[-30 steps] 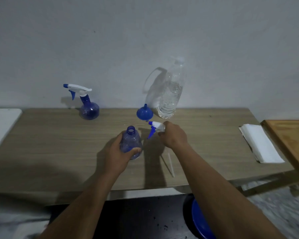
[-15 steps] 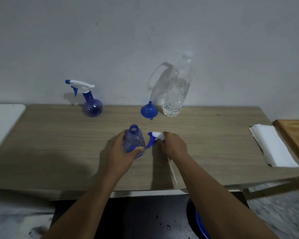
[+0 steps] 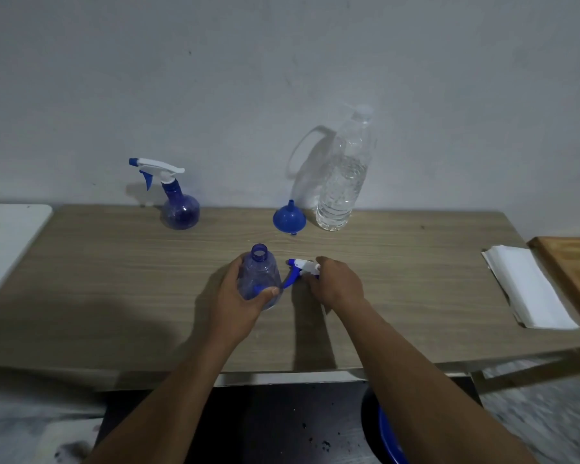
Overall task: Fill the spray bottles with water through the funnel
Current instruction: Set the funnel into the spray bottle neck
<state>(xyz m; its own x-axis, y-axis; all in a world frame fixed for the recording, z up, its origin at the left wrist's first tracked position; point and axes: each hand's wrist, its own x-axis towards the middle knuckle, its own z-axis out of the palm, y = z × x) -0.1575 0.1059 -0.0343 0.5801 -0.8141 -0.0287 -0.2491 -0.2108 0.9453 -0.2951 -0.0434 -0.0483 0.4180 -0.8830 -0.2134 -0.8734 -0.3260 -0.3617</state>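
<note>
An uncapped blue spray bottle (image 3: 260,274) stands on the wooden table (image 3: 114,279), and my left hand (image 3: 238,296) grips its body. Just to its right, my right hand (image 3: 337,283) holds the white and blue spray head (image 3: 298,267) low over the tabletop. A blue funnel (image 3: 289,219) rests wide end down near the wall. Beside the funnel on its right stands a clear water bottle (image 3: 344,175), partly full, its cap on. A second blue spray bottle (image 3: 178,205), with its spray head on, stands at the back left.
A stack of white paper napkins (image 3: 529,289) lies at the table's right end, next to a wooden board (image 3: 573,272). A white surface (image 3: 7,239) adjoins the table on the left. A blue bucket (image 3: 387,437) sits on the floor below the front edge.
My right hand has lowered the spray head toward the table beside the open bottle. My left hand has kept its grip. The view has shifted slightly.
</note>
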